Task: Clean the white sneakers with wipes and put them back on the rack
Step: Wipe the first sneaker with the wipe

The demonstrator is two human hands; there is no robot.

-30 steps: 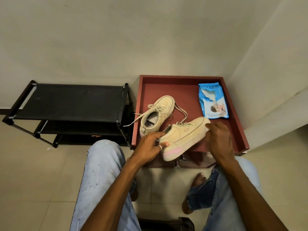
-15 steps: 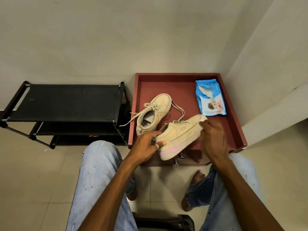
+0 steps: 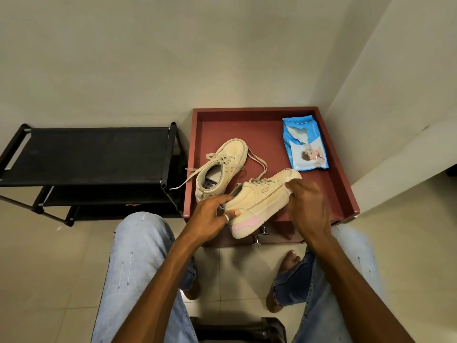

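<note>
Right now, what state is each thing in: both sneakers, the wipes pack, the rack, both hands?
Held sneaker, raised over the red table, tipped on its side.
Other sneaker, resting on the table, laces loose.
Wipes pack, flat on the table, flap peeled open.
Rack, upright left of the table.
Left hand, grips the held sneaker's heel.
Right hand, presses a wipe on its toe.

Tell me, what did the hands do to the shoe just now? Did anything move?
The right hand slid slightly back from the toe tip of the held sneaker, rubbing its side. The left hand kept gripping the heel. The other sneaker, wipes pack, tray and rack stayed put.
</note>
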